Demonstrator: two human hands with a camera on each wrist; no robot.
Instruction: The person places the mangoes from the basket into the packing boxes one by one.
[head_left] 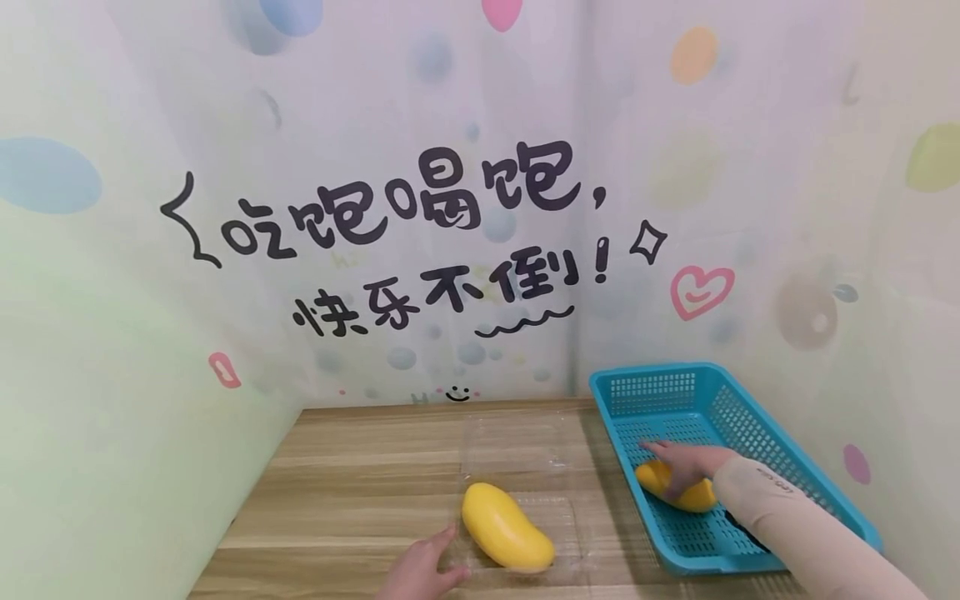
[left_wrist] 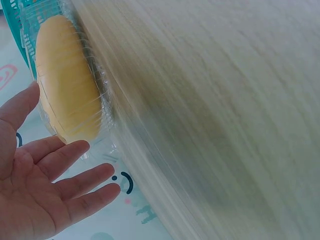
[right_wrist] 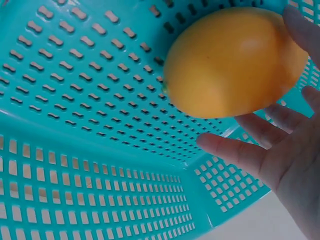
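Observation:
A yellow mango (head_left: 506, 529) lies in a clear plastic clamshell box (head_left: 567, 525) on the table. Beside the box's near left edge is my left hand (head_left: 422, 569), its fingers spread; in the left wrist view the palm (left_wrist: 35, 195) faces up with fingertips close to the mango (left_wrist: 67, 80). My right hand (head_left: 693, 467) reaches down into a blue basket (head_left: 667, 508) over a second, more orange mango (head_left: 699, 498). In the right wrist view its fingers are spread and fairly straight around this mango (right_wrist: 230, 65), the thumb overlapping one end.
The clamshell's lid (head_left: 513, 442) is folded back flat toward the wall. The basket's raised rim (head_left: 652, 371) stands at the table's right, near the printed back wall (head_left: 450, 350). Bare wood tabletop (head_left: 352, 475) stretches left of the box.

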